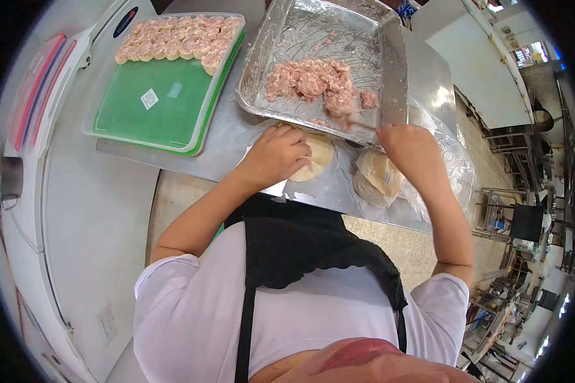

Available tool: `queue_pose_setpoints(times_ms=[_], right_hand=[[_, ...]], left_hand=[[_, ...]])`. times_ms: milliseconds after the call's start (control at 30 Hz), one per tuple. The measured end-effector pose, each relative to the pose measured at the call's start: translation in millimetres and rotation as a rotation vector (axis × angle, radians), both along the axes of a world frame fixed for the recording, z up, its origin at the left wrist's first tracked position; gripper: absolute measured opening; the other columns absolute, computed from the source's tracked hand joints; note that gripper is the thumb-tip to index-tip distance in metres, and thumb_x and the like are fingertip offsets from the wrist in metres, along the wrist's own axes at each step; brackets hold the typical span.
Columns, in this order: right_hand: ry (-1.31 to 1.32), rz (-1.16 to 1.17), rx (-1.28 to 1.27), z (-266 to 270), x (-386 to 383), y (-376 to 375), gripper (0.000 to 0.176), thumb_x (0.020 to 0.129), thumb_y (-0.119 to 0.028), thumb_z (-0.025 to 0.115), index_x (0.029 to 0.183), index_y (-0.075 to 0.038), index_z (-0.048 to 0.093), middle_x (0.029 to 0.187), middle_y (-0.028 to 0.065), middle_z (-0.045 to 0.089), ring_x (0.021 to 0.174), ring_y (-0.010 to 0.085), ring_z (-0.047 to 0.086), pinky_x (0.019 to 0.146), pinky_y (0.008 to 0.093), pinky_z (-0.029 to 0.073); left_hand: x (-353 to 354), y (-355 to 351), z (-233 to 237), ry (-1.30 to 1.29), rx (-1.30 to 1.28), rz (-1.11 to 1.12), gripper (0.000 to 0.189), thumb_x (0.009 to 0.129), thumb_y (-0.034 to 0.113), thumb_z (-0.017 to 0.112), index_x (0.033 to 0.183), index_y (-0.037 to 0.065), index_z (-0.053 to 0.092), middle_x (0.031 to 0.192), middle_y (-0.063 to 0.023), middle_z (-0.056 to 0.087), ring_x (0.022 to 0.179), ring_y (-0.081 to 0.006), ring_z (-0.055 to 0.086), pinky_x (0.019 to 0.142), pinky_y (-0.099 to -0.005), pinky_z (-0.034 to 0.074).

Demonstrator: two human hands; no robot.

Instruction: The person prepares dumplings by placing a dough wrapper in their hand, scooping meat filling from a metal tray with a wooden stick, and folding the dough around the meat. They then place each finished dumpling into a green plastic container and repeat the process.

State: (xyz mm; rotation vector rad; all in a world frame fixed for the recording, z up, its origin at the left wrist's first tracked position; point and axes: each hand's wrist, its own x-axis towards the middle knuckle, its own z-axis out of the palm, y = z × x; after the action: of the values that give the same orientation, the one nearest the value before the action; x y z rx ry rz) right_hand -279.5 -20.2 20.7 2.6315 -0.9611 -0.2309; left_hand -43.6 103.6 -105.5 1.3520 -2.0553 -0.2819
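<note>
My left hand [278, 155] is closed over the left edge of a round, pale dough wrapper [316, 159] near the table's front edge. My right hand [406, 143] grips a thin stick-like tool [362, 125] whose far end reaches into the meat filling [313, 83]. That filling lies in a large metal tray [391, 70]. Between my hands, a stack of wrappers [378, 177] rests in clear plastic. At the left, filled dumplings [172, 39] stand in rows at the back of a green-bottomed tray [140, 105].
A crumpled clear plastic bag [457, 163] lies by my right forearm. The steel table [227, 137] ends just in front of my body. A white cabinet [102, 210] stands at the left. Shelves and equipment line the far right.
</note>
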Motion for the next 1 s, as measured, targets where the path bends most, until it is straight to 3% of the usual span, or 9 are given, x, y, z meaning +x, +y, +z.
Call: queue_pose_setpoints(times_ms=[100,167,333,433,533,633,733,900,1000], right_hand=[[0.118,0.034,0.128,36,2,1,0.018,0.091,-0.022,0.056,0.086,-0.007,0.065,0.075,0.0137,0.064,0.072,0.0302,0.066,0.062,0.0427,0.051],[-0.022,-0.03,-0.016,42,2,-11,0.019,0.09,-0.023,0.056,0.084,-0.007,0.064,0.074,0.0127,0.064,0.071,0.0292,0.066,0.061,0.0416,0.051],[-0.015,0.26,0.025,-13,-1,-8,0.023,0.088,-0.026,0.059,0.08,-0.007,0.067,0.075,0.013,0.067,0.073,0.0301,0.068,0.063,0.0429,0.054],[0.043,0.085,0.071,25,4,-7,0.021,0.087,-0.023,0.059,0.076,-0.008,0.069,0.073,0.0109,0.067,0.068,0.0308,0.068,0.059,0.0399,0.054],[-0.042,0.022,-0.024,8,2,-39,0.031,0.093,-0.032,0.055,0.078,-0.007,0.066,0.072,0.0132,0.064,0.071,0.0329,0.065,0.061,0.0441,0.051],[-0.044,0.202,-0.021,-37,-6,-16,0.031,0.093,-0.034,0.055,0.08,-0.008,0.067,0.072,0.0135,0.064,0.071,0.0334,0.065,0.062,0.045,0.05],[-0.022,0.08,0.099,7,-4,-8,0.029,0.093,-0.032,0.054,0.082,-0.008,0.067,0.074,0.0145,0.065,0.072,0.0332,0.065,0.063,0.0454,0.05],[-0.218,0.059,0.027,-7,-3,-52,0.031,0.093,-0.035,0.055,0.083,-0.009,0.068,0.08,0.0139,0.068,0.074,0.0341,0.065,0.065,0.0447,0.051],[-0.049,0.178,0.086,-29,5,-31,0.032,0.093,-0.037,0.055,0.084,-0.01,0.07,0.079,0.0126,0.067,0.074,0.0338,0.065,0.065,0.0438,0.052]], left_hand=[[6,2,2,0.121,0.003,0.044,0.016,0.078,0.017,0.071,0.089,0.005,0.068,0.093,-0.0088,0.062,0.091,-0.0297,0.059,0.078,-0.0416,0.047],[9,3,15,0.152,-0.055,0.081,0.015,0.079,0.018,0.07,0.088,0.006,0.068,0.091,-0.0092,0.062,0.088,-0.0297,0.059,0.077,-0.0414,0.047],[3,4,27,-0.013,-0.007,0.035,0.018,0.079,0.022,0.071,0.087,0.006,0.067,0.088,-0.0107,0.062,0.088,-0.0303,0.06,0.076,-0.0411,0.047],[-18,-1,9,0.053,0.034,0.088,0.018,0.075,0.023,0.074,0.082,0.008,0.066,0.088,-0.0084,0.062,0.09,-0.0292,0.06,0.077,-0.0415,0.047],[-26,-9,0,-0.107,-0.197,0.164,0.018,0.076,0.025,0.072,0.084,0.009,0.067,0.087,-0.0075,0.061,0.092,-0.0287,0.059,0.08,-0.0416,0.046],[-23,-9,11,-0.142,-0.102,0.135,0.016,0.079,0.025,0.07,0.083,0.009,0.068,0.086,-0.0068,0.061,0.094,-0.028,0.058,0.081,-0.0412,0.046],[-20,-3,24,-0.099,-0.098,0.146,0.013,0.08,0.022,0.068,0.08,0.009,0.068,0.087,-0.006,0.061,0.094,-0.0263,0.059,0.08,-0.0407,0.045],[-16,-11,31,-0.043,-0.068,0.05,0.012,0.082,0.018,0.066,0.077,0.006,0.066,0.076,-0.0077,0.062,0.08,-0.0275,0.061,0.073,-0.0407,0.047],[-12,-14,29,-0.017,-0.06,0.036,0.017,0.083,0.018,0.066,0.092,0.005,0.07,0.085,-0.0103,0.068,0.079,-0.0287,0.065,0.071,-0.0388,0.05]])
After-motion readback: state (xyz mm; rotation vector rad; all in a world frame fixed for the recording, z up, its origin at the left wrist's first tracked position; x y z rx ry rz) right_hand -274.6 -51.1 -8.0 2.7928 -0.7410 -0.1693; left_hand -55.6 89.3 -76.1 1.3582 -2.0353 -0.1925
